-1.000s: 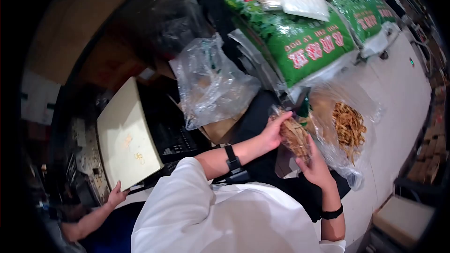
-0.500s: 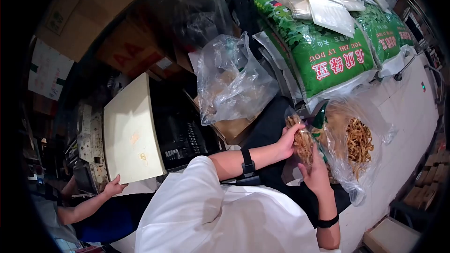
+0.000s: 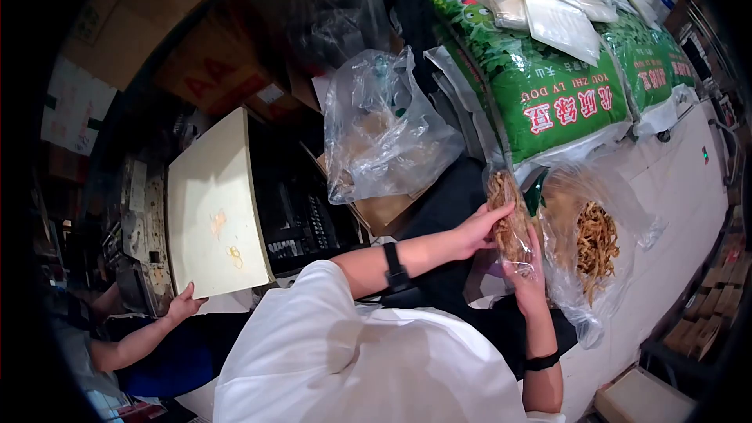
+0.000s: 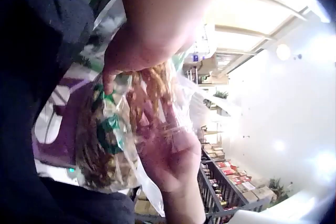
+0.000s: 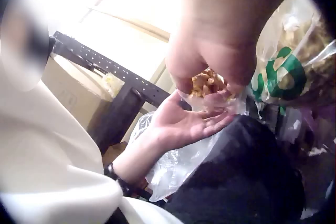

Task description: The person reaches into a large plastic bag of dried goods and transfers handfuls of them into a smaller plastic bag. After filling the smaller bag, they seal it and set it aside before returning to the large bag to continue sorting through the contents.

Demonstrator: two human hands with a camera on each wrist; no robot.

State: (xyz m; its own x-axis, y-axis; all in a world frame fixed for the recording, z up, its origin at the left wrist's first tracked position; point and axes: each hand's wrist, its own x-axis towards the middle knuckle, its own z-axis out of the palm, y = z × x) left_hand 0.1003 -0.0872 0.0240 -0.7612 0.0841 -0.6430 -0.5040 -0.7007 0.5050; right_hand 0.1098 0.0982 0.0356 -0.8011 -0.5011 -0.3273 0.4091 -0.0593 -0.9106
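Looks like thin, clear, glossy plastic round the small packet [image 3: 513, 236], and like the same crinkled film on the open bag [image 3: 560, 196]. Turns rough and fibrous on the brown strips [image 3: 598, 251]. Gleams like smooth, printed plastic across the green sacks [image 3: 568, 82]. Appears smooth and mostly matt on the cream board [image 3: 211, 188], like matt cardboard on the brown carton [image 3: 207, 86], like soft, matt cloth on the white shirt [image 3: 376, 368], and like perforated metal on the dark shelf beam [image 5: 105, 65]

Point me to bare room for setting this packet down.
Bare: the pale floor, right of the big clear bag and below the farther green sack; the cream board above its scraps, though another person's hand grips it. Crowded: the near green sack, topped with flat plastic bags, and around left hand, right hand and packet.
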